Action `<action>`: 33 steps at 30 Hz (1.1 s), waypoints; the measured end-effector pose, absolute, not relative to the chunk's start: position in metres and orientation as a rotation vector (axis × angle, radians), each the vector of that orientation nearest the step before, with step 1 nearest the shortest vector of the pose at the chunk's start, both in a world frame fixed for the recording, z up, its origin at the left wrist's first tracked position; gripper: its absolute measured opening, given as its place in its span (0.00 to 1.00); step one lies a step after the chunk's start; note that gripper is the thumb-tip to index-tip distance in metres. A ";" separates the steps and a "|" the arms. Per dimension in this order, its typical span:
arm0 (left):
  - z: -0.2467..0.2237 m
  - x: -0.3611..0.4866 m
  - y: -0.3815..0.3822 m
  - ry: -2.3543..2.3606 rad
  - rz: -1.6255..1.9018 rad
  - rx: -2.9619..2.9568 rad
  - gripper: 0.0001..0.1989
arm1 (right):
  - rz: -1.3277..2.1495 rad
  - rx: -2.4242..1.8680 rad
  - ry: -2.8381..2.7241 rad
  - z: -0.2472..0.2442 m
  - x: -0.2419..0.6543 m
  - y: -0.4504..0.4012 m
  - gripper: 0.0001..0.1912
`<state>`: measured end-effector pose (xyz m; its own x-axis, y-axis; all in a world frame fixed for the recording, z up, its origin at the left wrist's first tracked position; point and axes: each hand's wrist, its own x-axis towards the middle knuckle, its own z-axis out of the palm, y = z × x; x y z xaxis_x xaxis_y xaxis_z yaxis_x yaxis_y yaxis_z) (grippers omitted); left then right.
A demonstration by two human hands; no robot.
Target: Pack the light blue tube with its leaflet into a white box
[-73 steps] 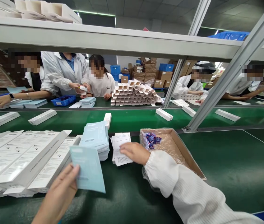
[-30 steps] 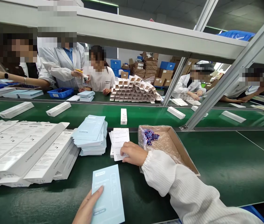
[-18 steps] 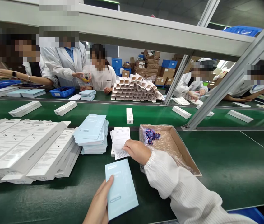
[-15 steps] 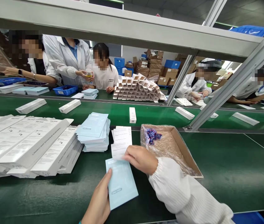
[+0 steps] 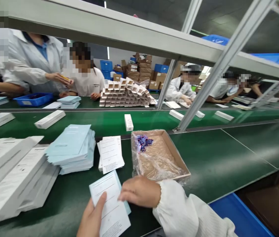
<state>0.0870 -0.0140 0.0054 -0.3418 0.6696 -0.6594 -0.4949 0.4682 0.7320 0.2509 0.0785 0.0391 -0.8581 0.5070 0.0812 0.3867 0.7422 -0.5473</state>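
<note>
The left hand grips a white leaflet over a pale blue booklet — the right hand curls at its edge, grip unclear — with a stack of blue booklets and a pile of leaflets remaining.

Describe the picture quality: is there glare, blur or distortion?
In the head view, the wide lens bends the shelf beam and the picture tilts; pale glare lies on the green belt; the far boxes look soft; faces are pixelated.
</note>
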 end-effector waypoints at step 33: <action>-0.016 0.085 -0.029 1.044 1.329 0.566 0.28 | 0.766 -0.580 -2.613 0.021 0.232 0.064 0.12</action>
<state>0.0845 -0.0288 -0.0162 -0.0879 0.9539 -0.2869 -0.5039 0.2058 0.8389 0.2318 0.0642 0.0211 -0.8526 0.4750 0.2179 0.2821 0.7693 -0.5732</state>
